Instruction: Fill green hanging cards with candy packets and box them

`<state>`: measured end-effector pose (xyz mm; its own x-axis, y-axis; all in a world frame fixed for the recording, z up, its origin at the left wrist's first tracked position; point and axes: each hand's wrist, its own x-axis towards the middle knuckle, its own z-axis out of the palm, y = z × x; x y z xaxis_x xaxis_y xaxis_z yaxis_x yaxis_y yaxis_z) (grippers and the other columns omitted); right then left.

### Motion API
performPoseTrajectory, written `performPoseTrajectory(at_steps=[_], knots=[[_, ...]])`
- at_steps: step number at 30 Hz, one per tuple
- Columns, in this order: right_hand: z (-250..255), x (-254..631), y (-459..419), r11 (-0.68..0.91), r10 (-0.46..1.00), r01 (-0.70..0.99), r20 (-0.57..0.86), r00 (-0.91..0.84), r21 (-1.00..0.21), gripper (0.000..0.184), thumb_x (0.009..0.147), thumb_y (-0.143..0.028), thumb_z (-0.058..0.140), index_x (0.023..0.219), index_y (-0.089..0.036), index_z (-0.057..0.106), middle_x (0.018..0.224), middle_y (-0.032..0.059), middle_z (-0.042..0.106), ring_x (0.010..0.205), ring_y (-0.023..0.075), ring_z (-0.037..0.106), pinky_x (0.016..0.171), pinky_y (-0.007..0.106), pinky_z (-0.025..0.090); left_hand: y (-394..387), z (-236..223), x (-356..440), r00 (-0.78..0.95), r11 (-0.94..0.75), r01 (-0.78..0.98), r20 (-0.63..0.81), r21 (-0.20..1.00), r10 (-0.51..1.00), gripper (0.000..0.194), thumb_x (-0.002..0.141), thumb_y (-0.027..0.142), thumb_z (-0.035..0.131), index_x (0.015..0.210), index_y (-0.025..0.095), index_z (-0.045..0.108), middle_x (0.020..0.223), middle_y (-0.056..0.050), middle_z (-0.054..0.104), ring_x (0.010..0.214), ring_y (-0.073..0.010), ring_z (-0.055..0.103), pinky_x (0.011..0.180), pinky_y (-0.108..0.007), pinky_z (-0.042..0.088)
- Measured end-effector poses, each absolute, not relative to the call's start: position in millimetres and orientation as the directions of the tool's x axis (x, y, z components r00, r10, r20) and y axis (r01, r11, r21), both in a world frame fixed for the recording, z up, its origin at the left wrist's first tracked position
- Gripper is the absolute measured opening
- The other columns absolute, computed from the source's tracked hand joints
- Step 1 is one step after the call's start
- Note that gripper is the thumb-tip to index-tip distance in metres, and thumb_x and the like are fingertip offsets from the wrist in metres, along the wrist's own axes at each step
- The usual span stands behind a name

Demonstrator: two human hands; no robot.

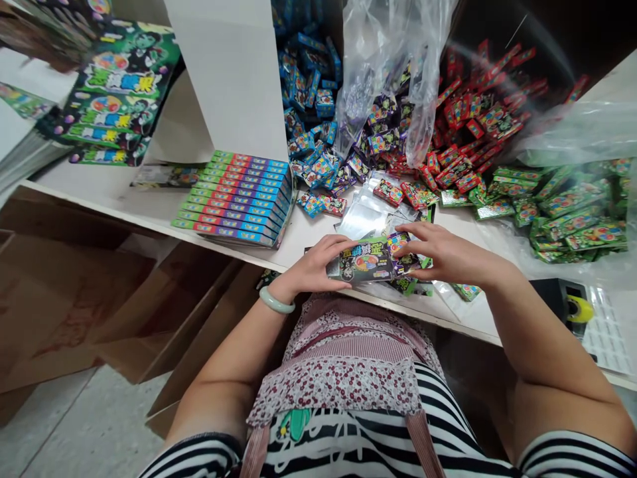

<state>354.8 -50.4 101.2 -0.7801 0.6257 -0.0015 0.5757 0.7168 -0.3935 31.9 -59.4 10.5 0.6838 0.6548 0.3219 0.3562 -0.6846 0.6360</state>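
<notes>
My left hand (pixel 316 265) grips the left end of a flat dark candy pack (pixel 367 259) with green and blue lettering. The thumb lies along its near edge and the fingers along the far edge. At the pack's right end, my right hand (pixel 440 253) pinches a small purple candy box (pixel 401 251) between thumb and fingers. Box and pack touch; whether the box lies inside or against the pack, I cannot tell. Silvery flat wrappers (pixel 367 211) lie on the table just beyond both hands, and more green and dark packaging lies partly hidden beneath them.
Left of my hands stands a neat block of striped candy packs (pixel 233 199). Behind are heaps of blue boxes (pixel 318 166), purple boxes (pixel 383 141), red boxes (pixel 462 166) and green boxes (pixel 572 212). A black-and-yellow tape dispenser (pixel 562 305) sits right. Cardboard cartons (pixel 64 299) stand below left.
</notes>
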Motion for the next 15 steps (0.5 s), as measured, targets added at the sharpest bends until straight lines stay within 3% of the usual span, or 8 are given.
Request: performPoseTrajectory(at_steps=[7,15], knots=[[90.2,353.1,-51.0,0.679,0.642,0.566,0.004,-0.767,-0.467,0.047,0.085,-0.038,0.071,0.130,-0.025,0.064,0.146,0.0154,0.056,0.132,0.0333,0.055,0.107,0.057,0.047,-59.9,8.1,36.2,0.676,-0.676,0.360,0.320,0.643,0.664,0.088,0.077,0.050,0.080,0.152,0.029,0.039,0.137,-0.014,0.053,0.129,-0.0312,0.052,0.109,-0.055,0.047],[97.6,357.0,-52.1,0.683,0.627,0.530,0.031,-0.778,-0.502,0.041,0.087,-0.039,0.068,0.126,-0.027,0.066,0.146,0.0134,0.055,0.131,0.0317,0.054,0.108,0.055,0.046,-57.3,13.2,33.8,0.691,-0.651,0.325,0.298,0.686,0.659,0.086,0.077,0.047,0.081,0.151,0.029,0.042,0.137,-0.013,0.053,0.129,-0.0317,0.053,0.110,-0.054,0.047]])
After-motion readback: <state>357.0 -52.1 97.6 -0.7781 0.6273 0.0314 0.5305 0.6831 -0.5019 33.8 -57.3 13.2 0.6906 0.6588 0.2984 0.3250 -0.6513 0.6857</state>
